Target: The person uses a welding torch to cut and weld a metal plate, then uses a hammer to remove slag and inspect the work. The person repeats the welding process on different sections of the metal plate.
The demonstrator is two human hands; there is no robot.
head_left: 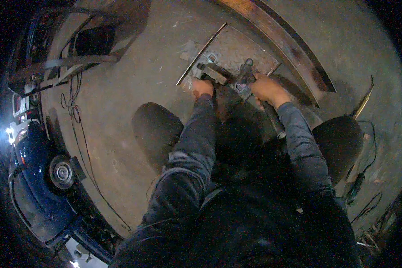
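My left hand [203,88] is closed at the near end of a blocky metal piece [215,74] with dark ends; its exact kind is hard to make out. My right hand [269,91] wraps round a dark, hammer-like tool [246,69]. A rounded knob shows at the tool's far end, and a thick handle runs back below my wrist. Both hands are over the near part of a flat metal plate [236,42] lying on the floor. A thin straight edge stands out along the plate's left side.
Beyond the plate lies a long curved steel channel [295,49]. A metal frame [62,62] stands at far left, with cables [78,120] on the concrete floor [116,129]. A blue vehicle [40,192] is at left. A thin rod [365,98] and a corded tool [356,185] lie at right.
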